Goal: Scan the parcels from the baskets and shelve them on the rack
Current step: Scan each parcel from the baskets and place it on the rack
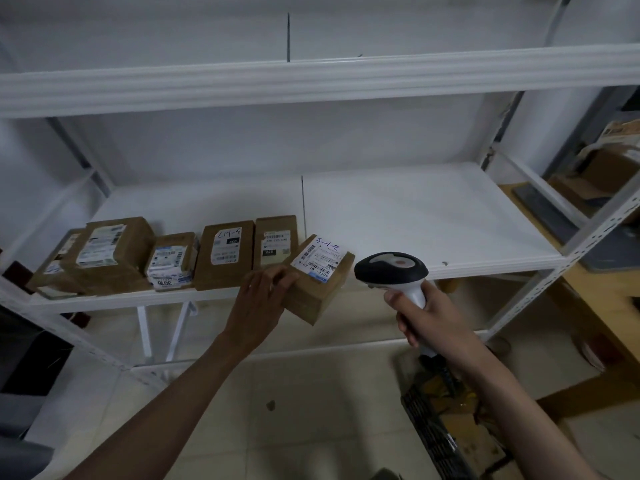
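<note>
left hand [265, 299] grips tilted parcel [320, 282]; right hand [427, 318] grips scanner [393, 271].

The parcel in hand [320, 278] is a small brown cardboard box with a white shipping label on top — barcode, printed text and a blue handwritten mark. It sits tilted at the front edge of the white rack [433, 220], partly overhanging the shelf lip, gripped at its left side by the left hand [259, 303]. Five more brown labelled parcels [166, 258] stand in a row along that same shelf, left of the tilted one (the nearest almost touches it). The scanner [393, 268] — dark head, white handle — is held by the right hand [426, 320] just right of the tilted parcel, in front of the rack's shelf edge. A dark basket [440, 431] holding cardboard lies on the floor below the rack.
</note>
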Action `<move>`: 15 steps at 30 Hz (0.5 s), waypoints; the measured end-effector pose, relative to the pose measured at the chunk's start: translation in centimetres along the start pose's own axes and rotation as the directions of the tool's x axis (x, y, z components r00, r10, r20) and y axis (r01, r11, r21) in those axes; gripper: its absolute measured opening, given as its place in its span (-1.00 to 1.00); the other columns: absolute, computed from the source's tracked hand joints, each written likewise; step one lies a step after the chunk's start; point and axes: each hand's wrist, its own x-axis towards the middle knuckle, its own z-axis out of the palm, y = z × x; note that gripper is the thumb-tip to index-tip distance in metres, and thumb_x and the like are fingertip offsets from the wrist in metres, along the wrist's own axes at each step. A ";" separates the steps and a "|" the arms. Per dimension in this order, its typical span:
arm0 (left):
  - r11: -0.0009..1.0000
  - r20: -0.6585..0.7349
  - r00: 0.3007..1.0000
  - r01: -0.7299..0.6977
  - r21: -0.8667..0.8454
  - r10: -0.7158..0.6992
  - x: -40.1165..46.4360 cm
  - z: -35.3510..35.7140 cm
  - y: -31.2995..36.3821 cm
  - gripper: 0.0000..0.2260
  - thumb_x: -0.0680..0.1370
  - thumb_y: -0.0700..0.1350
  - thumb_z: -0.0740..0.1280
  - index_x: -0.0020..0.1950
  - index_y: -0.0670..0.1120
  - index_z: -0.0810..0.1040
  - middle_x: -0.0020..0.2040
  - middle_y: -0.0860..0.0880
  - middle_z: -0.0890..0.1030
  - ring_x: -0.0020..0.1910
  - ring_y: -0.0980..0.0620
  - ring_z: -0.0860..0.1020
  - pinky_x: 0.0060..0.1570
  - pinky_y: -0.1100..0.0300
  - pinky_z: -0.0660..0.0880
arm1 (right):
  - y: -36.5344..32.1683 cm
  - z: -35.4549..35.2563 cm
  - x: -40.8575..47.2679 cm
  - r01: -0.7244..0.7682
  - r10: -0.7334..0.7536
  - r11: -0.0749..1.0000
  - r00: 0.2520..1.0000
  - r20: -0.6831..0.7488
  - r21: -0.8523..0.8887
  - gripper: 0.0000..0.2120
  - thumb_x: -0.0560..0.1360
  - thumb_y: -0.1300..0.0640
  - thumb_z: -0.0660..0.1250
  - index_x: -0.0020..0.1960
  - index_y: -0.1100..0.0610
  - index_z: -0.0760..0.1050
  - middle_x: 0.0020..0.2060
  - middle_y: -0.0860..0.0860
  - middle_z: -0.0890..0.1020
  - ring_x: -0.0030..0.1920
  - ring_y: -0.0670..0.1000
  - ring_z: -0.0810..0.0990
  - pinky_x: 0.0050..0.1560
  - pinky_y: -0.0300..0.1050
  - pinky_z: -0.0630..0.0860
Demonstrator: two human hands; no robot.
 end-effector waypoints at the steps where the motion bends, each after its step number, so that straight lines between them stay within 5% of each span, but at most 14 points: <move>1: 1.000 0.003 1.000 0.008 -0.009 -0.008 0.4 0.3 0.3 -0.24 0.27 -0.32 0.59 0.39 -0.09 0.35 0.31 -0.16 0.38 0.25 -0.15 0.47 0.27 -0.07 0.43 | 0.2 0.0 0.3 -0.008 0.008 1.000 1.000 -0.017 0.005 -0.82 0.60 0.03 0.37 0.04 0.13 0.47 -0.45 0.07 0.56 -0.53 0.02 0.42 -0.49 -0.18 0.38; 9: 0.990 0.099 0.988 0.124 -0.069 -0.117 6.2 3.1 2.1 -0.19 0.25 -0.28 0.62 0.41 -0.09 0.33 0.34 -0.16 0.36 0.29 -0.16 0.42 0.20 -0.16 0.55 | 1.2 -1.8 5.2 -0.066 0.070 0.995 0.996 -0.059 0.068 -0.80 0.61 0.05 0.37 0.08 0.18 0.46 -0.45 0.07 0.53 -0.55 -0.01 0.39 -0.51 -0.21 0.36; 15: 0.973 0.148 0.963 0.218 0.072 -0.227 9.8 5.7 1.8 -0.22 0.25 -0.24 0.58 0.40 -0.09 0.32 0.31 -0.20 0.45 0.23 -0.19 0.51 0.19 -0.11 0.51 | 1.5 -3.7 10.3 -0.093 0.095 0.994 0.995 -0.029 0.064 -0.75 0.62 0.05 0.35 0.10 0.23 0.44 -0.43 0.08 0.54 -0.53 0.01 0.40 -0.48 -0.18 0.39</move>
